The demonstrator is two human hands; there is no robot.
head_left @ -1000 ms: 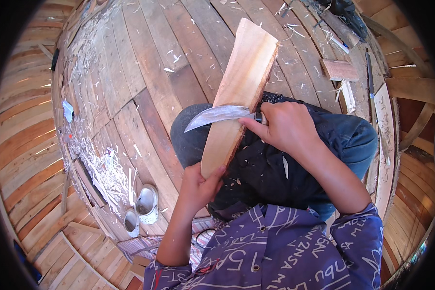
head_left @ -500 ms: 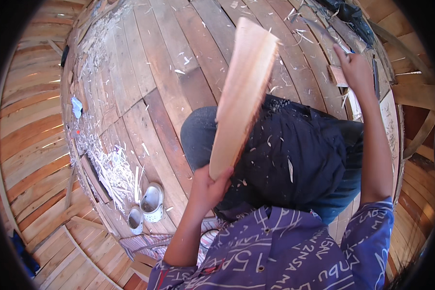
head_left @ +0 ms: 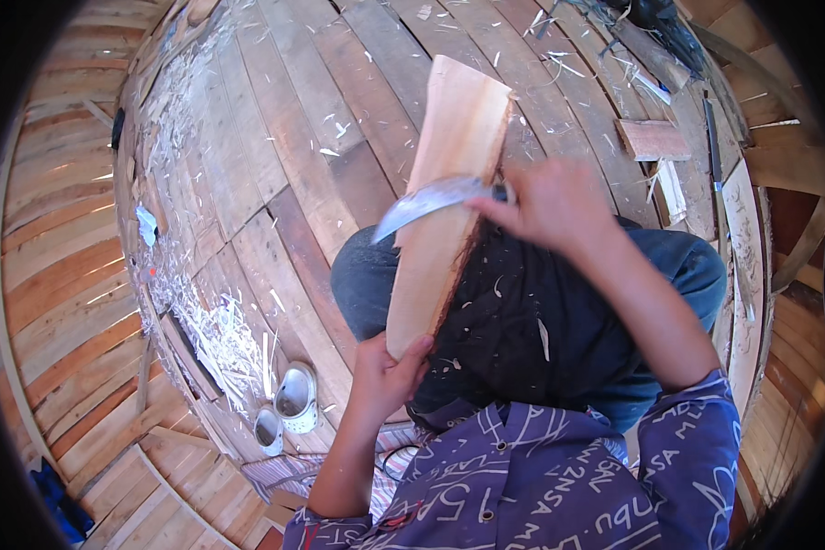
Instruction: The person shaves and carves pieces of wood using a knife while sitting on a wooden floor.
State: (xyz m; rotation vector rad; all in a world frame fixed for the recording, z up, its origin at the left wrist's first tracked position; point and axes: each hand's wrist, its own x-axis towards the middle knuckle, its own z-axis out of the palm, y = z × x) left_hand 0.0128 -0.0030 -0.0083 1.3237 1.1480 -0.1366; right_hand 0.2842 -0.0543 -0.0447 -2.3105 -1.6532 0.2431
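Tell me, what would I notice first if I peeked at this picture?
Probably the pale wooden slab standing in the middle, its bottom end gripped by the left hand. Across it lies a curved knife blade, held by the right hand. White shavings litter the plank floor at left.

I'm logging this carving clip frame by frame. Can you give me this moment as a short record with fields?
Left hand: grips the near end of the wooden plank
Right hand: holds the curved knife, blade lying across the plank's face
Plank: tilted up from the lap, far end away from the person
Floor: wooden boards strewn with pale shavings
Nearby: a pair of light clogs on the left
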